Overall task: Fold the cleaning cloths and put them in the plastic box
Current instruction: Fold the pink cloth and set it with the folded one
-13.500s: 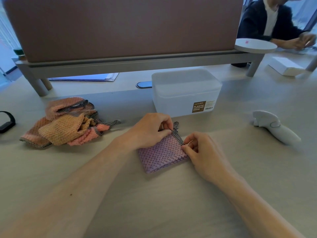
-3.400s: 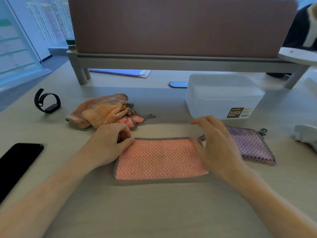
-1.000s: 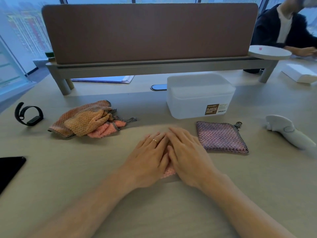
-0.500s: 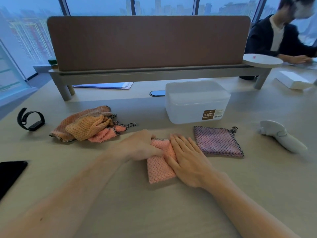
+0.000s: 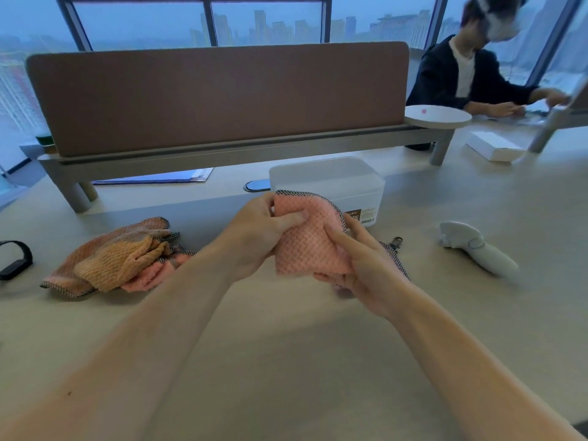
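While both hands grip pink cloth (image 5: 307, 237), plastic box (image 5: 327, 179) label reads "PLASTIC".

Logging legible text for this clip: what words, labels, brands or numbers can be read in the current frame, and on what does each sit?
"...TIC": the end of a word on the brown label on the plastic box; the pink cloth, held by the left hand and right hand, hides the rest.
Finer print and barcode on the sticker: too small to read.
Pink mark on the round white tray: blurred, unreadable.
Nothing else carries readable text.
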A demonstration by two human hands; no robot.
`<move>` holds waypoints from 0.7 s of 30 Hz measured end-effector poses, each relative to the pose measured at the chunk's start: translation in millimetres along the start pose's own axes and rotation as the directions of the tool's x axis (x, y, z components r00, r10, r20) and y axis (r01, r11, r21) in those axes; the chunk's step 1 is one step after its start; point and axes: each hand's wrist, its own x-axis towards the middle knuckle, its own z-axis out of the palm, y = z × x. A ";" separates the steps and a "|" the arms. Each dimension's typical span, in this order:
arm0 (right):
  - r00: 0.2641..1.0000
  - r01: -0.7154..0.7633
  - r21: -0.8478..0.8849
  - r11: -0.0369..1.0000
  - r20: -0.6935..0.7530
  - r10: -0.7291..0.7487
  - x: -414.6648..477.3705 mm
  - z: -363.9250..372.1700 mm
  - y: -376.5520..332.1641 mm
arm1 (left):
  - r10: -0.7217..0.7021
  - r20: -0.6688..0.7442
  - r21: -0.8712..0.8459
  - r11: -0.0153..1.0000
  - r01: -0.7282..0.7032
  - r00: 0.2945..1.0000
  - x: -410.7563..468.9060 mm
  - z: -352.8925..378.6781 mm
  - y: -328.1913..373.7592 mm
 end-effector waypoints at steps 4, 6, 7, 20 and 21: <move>0.968 0.166 -0.182 0.969 -0.159 -0.195 7.0 -39.5 -6.7 | -0.058 -0.086 0.140 0.988 0.070 0.995 18.8 27.9 -25.1; 0.959 0.187 -0.371 0.910 -0.134 -0.252 9.6 -62.1 -5.8 | -0.089 -0.051 0.189 0.977 0.097 0.995 21.9 40.8 -44.9; 0.957 0.183 -0.441 0.879 -0.124 -0.262 10.5 -73.1 -4.9 | -0.087 -0.022 0.196 0.977 0.090 0.996 22.9 47.1 -53.0; 0.959 0.134 -0.784 0.606 -0.051 -0.278 18.0 -116.3 -5.4 | 0.132 0.012 0.478 0.870 -0.122 0.991 27.5 62.1 -76.8; 0.955 0.135 -0.795 0.591 -0.055 -0.293 18.0 -116.0 -5.2 | 0.125 0.018 0.480 0.869 -0.118 0.992 27.0 60.9 -78.8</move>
